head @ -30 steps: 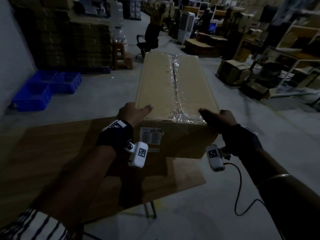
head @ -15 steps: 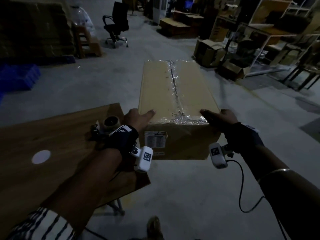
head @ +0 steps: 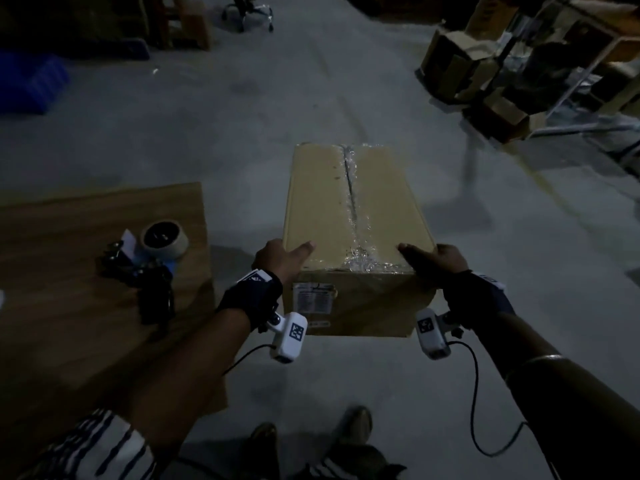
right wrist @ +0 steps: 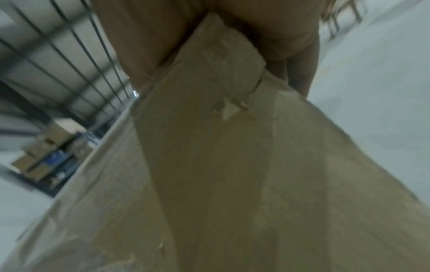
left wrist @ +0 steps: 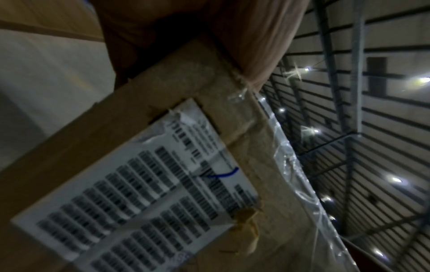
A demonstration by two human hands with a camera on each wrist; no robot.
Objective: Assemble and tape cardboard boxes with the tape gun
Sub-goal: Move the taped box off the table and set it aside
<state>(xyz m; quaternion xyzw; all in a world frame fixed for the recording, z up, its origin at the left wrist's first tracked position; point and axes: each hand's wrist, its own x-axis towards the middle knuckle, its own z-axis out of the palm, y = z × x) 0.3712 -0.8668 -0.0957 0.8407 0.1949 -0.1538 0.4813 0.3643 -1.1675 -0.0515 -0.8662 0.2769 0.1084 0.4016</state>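
A long brown cardboard box [head: 318, 209] hangs in the air over the grey floor, its top seam closed with shiny clear tape [head: 351, 216]. My left hand [head: 282, 256] grips its near left corner, thumb on top. My right hand [head: 434, 258] grips the near right corner the same way. A white barcode label [head: 313, 299] sits on the near end face, and fills the left wrist view as the label [left wrist: 149, 193]. In the right wrist view the box [right wrist: 232, 165] runs off below my palm. The tape gun [head: 145, 271] lies on the wooden table [head: 62, 341] to the left.
Several open cardboard boxes [head: 460, 64] and metal racks [head: 588, 81] stand at the back right. Blue crates [head: 27, 81] lie at the far left, an office chair base [head: 249, 12] at the top. My feet [head: 356, 424] stand on the bare concrete below the box.
I have carried the box off the table and to the right, and it now hangs lower over the floor. Both hands have kept the same grip on its near corners.
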